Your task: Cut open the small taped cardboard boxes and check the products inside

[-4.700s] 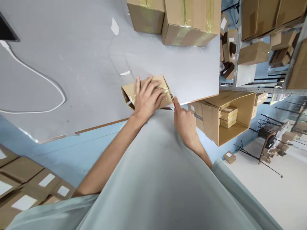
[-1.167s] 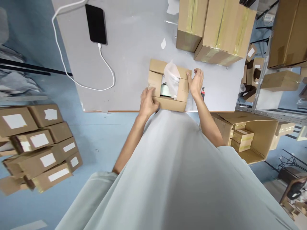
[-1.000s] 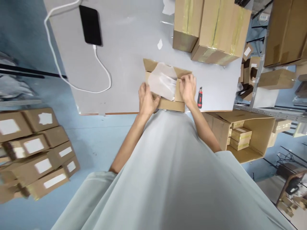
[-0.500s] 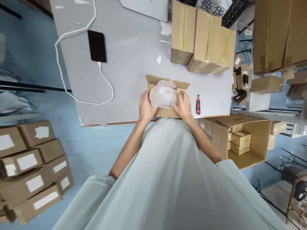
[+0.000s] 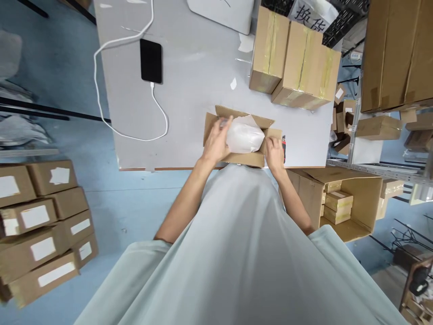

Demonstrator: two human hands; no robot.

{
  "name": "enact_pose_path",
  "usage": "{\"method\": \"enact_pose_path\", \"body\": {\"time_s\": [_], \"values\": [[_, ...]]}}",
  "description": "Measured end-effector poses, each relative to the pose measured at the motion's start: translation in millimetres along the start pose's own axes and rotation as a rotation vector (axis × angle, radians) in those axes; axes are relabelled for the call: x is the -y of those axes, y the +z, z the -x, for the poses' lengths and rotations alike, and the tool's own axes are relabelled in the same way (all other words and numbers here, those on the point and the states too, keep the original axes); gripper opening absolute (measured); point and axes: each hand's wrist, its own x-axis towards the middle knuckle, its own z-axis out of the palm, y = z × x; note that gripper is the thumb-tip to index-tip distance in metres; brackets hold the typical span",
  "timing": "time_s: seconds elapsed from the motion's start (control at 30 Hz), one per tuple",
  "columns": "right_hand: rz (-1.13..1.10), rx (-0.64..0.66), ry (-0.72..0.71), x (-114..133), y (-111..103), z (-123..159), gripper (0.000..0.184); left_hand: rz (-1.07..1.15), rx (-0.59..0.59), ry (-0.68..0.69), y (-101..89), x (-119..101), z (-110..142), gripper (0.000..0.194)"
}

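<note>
A small open cardboard box (image 5: 243, 159) sits at the table's near edge with its flaps raised. Inside it lies a rounded package in thin white wrapping (image 5: 244, 135), its contents hidden. My left hand (image 5: 215, 142) is curled over the package's left end, thumb and fingers around the wrapping. With bent fingers, my right hand (image 5: 274, 154) pinches the box's right flap (image 5: 273, 133), away from the package. A red and black utility knife (image 5: 284, 149) lies just beyond my right hand, partly hidden by it.
Taped cartons (image 5: 301, 63) stand at the back right of the grey table (image 5: 135, 151). A phone (image 5: 151, 61) on a white cable lies at left, and a laptop (image 5: 223, 11) at the back. A large open carton (image 5: 365, 203) holds small boxes at right; labelled boxes (image 5: 43, 248) are stacked at left.
My right hand has left the package and moved right to the box's flap. The left hand has shifted over the package's left end. Both side flaps now show outspread, and the view has shifted slightly.
</note>
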Motion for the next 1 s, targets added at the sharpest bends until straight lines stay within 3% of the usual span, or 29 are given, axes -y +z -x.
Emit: {"method": "enact_pose_path", "body": {"time_s": [0.07, 0.2, 0.27, 0.4, 0.47, 0.6, 0.8, 1.0], "values": [[-0.061, 0.122, -0.036, 11.6, 6.1, -7.5, 0.061, -0.030, 0.088, 0.042, 11.4, -12.7, -8.4, 0.083], [-0.151, 0.287, -0.010, 28.7, 21.1, -22.2, 0.089, -0.026, 0.183, 0.037, 29.4, -27.1, -20.4, 0.034], [-0.217, 0.318, -0.025, 33.0, 26.2, -27.4, 0.081, 0.024, 0.213, -0.034, 34.1, -29.3, -23.0, 0.026], [-0.355, 0.305, -0.082, 40.8, 28.2, -32.2, 0.036, 0.144, 0.169, -0.226, 33.2, -29.2, -21.3, 0.024], [-0.390, 0.279, -0.073, 46.3, 26.6, -32.5, 0.024, 0.129, 0.096, -0.281, 28.8, -27.6, -18.6, 0.028], [-0.417, 0.222, -0.070, 56.1, 22.4, -31.5, 0.022, 0.045, 0.017, -0.304, 19.6, -20.0, -13.4, 0.032], [-0.372, 0.154, -0.037, 57.8, 19.5, -31.1, 0.014, 0.135, -0.049, -0.190, 13.8, -10.6, -3.8, 0.047], [-0.413, 0.206, -0.062, 58.0, 28.8, -38.3, 0.013, 0.081, 0.057, -0.020, 16.5, -19.8, 5.2, 0.046]]}}
